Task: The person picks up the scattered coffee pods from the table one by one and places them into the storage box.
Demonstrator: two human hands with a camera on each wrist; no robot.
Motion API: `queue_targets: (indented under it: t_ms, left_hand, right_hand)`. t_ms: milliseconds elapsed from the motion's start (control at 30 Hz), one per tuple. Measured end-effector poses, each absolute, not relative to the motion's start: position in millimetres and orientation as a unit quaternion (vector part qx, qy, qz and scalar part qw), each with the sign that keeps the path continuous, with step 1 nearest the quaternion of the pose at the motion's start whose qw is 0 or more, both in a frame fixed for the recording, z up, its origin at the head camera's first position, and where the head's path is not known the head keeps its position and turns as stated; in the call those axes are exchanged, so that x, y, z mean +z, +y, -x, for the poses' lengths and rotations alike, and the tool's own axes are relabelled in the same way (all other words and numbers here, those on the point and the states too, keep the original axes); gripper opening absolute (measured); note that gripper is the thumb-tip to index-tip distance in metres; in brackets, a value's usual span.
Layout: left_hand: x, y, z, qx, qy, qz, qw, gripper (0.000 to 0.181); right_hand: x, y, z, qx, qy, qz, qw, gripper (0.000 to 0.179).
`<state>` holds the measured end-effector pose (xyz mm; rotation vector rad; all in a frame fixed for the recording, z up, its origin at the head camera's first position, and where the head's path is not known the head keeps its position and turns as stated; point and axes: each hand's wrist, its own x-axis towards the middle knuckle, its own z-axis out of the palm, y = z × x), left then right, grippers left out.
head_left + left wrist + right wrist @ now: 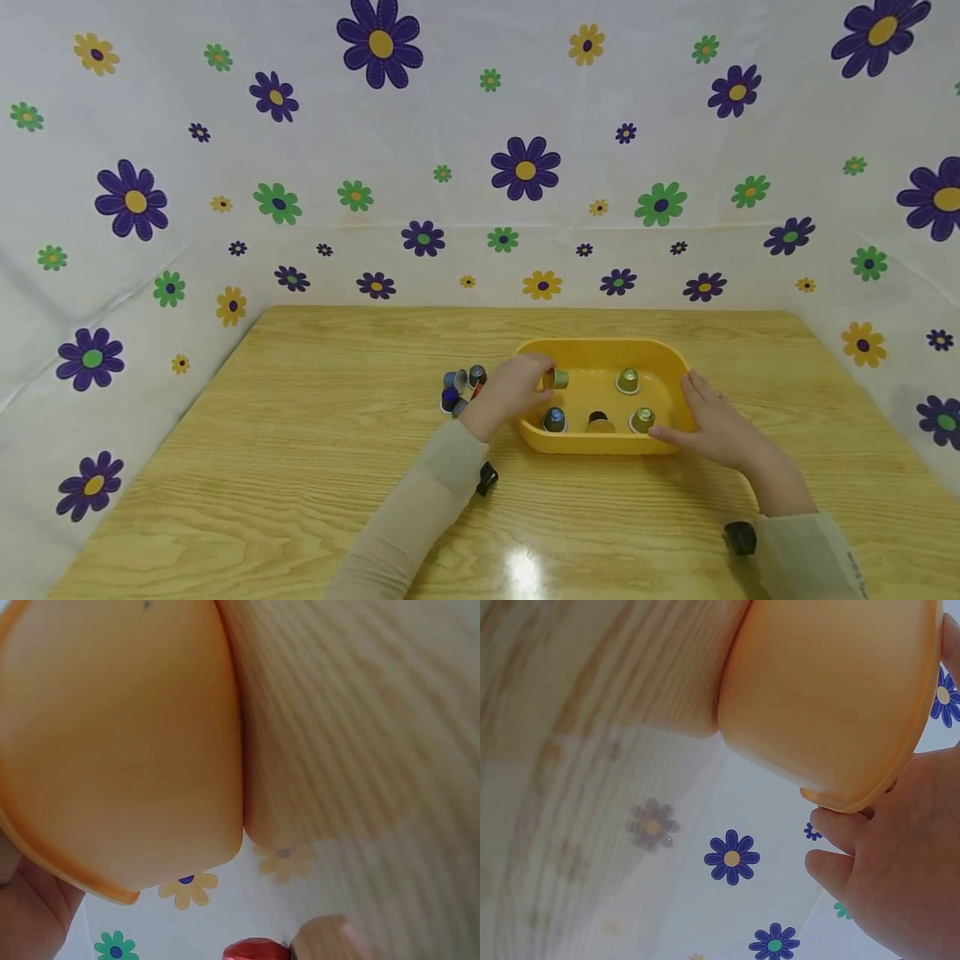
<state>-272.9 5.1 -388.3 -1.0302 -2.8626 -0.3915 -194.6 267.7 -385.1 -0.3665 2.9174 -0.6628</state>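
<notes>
In the head view my left hand (pixel 517 382) reaches over the left end of a yellow plastic tub (pixel 600 444). Between its finger and thumb is a sideways green coffee capsule (pixel 558 380), its rim toward the palm. Inside the tub stand a blue capsule (pixel 555 418), a green capsule (pixel 628 381) and a yellow-green capsule (pixel 643 419); a black-and-tan capsule (pixel 598 422) is partly hidden by the front wall. My right hand (pixel 716 425) rests at the tub's right end, fingers extended along the rim, thumb over the front corner. The right wrist view shows its fingers (pixel 836 829) at the rim.
Left of the tub a cluster of several capsules (pixel 452 398) sits on the wooden table (pixel 315 417), partly behind my left hand; a red capsule (pixel 256 949) shows in the left wrist view. A white flowered cloth (pixel 465 150) encloses the back and sides.
</notes>
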Motion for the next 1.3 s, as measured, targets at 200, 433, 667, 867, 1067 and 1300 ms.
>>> queue_targets:
  t_ms: [200,433,667,867,1067,1300]
  left_hand:
    - [-385.5,8.8,272.8,-0.089,-0.935,0.343,0.008,0.021]
    - [-386.2,11.5,274.3,-0.044,-0.935,0.352,-0.006,0.017]
    - [-387.8,11.9,275.5,-0.015,-0.935,0.355,0.0,0.008]
    - [-388.1,13.2,275.5,-0.009,-0.935,0.354,-0.001,0.008]
    - [-386.5,13.4,274.5,0.001,-0.936,0.352,-0.012,0.008]
    - [-385.7,14.0,274.5,0.016,-0.935,0.353,-0.019,0.01]
  right_hand:
    - [-384.7,267.1,193.0,-0.223,0.965,0.118,0.067,0.095]
    - [-385.4,267.4,193.6,-0.22,0.966,0.12,0.064,0.095]
    - [-385.7,267.6,194.7,-0.218,0.966,0.118,0.066,0.095]
    - [-386.3,268.5,195.7,-0.214,0.967,0.118,0.066,0.095]
    - [-384.6,267.3,194.8,-0.214,0.967,0.119,0.066,0.095]
    - [-382.1,266.3,193.5,-0.214,0.967,0.121,0.068,0.094]
